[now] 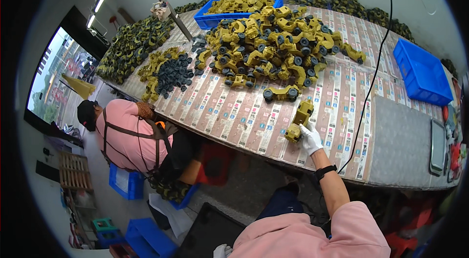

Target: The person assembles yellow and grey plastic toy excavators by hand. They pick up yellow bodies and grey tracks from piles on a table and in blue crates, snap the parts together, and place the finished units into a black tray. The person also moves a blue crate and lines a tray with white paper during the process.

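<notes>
My right hand [311,139], in a white glove, reaches over the near edge of the table with its fingers closed on a yellow toy truck body [304,113]. No wheels can be made out on that piece. Just beyond it sits a yellow toy truck [281,93] with dark wheels. A large heap of similar toy trucks [273,43] rises behind. Only a bit of my left hand [222,251], also gloved, shows at the lower edge, low beside my body. Its fingers are too cut off to read.
A blue crate [239,15] of yellow parts stands behind the heap; another blue crate [422,75] is at the right. Dark wheels [175,73] lie piled at the left. A black cable [373,82] hangs across the table [234,121]. A co-worker [132,133] sits at the left.
</notes>
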`<state>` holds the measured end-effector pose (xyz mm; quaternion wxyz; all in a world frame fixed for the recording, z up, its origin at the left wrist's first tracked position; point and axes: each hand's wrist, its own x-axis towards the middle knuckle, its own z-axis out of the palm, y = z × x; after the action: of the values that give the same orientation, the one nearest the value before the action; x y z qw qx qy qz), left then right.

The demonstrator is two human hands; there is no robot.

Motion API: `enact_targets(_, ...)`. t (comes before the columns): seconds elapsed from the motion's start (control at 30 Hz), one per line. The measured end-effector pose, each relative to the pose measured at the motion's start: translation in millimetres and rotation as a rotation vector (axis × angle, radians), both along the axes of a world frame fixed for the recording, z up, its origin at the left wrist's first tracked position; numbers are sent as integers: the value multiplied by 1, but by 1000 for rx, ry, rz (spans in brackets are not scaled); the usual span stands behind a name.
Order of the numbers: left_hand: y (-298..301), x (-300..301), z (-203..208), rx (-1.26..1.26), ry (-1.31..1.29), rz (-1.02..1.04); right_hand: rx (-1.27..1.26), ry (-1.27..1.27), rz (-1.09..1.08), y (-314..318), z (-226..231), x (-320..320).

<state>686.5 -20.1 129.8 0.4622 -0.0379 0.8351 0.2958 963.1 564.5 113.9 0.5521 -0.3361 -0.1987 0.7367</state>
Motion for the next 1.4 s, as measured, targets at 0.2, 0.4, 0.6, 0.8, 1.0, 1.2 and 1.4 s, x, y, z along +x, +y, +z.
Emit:
enact_targets(0.2,16,-33,-5,3,-144,214,-18,63,18,-25,41,-14)
enact_targets(0.4,50,-42,6,68,-114,278,-1,104,25,-40,45,-7)
enact_targets(0.6,53,-48,6,53,-102,214,11,99,47,-51,53,-1)
enact_targets(0.8,52,-51,4,-31,-73,97,-47,46,46,-50,42,3)
enact_targets(1.0,62,-52,-8,-5,-102,198,-166,0,-148,-10,15,11)
enact_targets(1.2,99,-53,-16,-34,-124,83,-75,-233,-44,33,33,14)
enact_targets(1.4,204,-30,21,25,-107,-119,304,-874,202,97,55,25)
